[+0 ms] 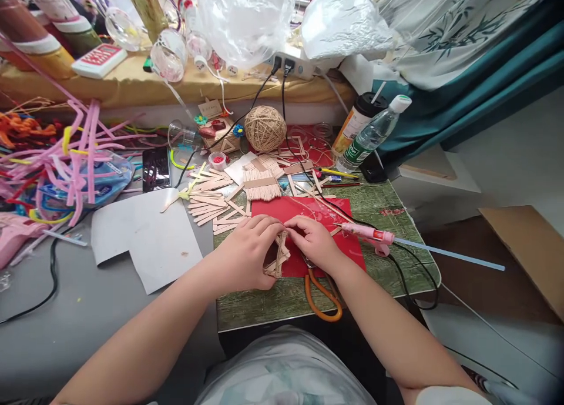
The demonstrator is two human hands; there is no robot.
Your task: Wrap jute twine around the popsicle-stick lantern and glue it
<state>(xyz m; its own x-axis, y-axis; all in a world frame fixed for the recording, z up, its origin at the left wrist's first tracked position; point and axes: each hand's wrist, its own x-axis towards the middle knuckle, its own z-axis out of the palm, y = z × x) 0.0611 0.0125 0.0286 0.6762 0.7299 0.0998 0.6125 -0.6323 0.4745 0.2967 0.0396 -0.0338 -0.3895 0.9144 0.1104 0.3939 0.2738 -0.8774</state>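
Note:
My left hand (251, 249) is curled around a small craft-stick piece (282, 256) with twine along its edge, tilted up above the red sheet (304, 208). My right hand (316, 243) pinches at the piece's top corner, its thumb and forefinger close to the left fingertips. Most of the piece is hidden behind the left hand. Scissors with orange handles (307, 293) lie partly under my right wrist. To the right rests a pink glue gun (368, 232) with a long glue stick (449, 255) sticking out of its back.
Loose craft sticks (207, 205) and a bundle (262, 184) lie behind the red sheet, near a twine ball (265, 129). A water bottle (370, 136) and a cup (359, 120) stand back right. White cardboard (165, 246), a phone (155, 168) and pink pipe cleaners (83, 158) are left.

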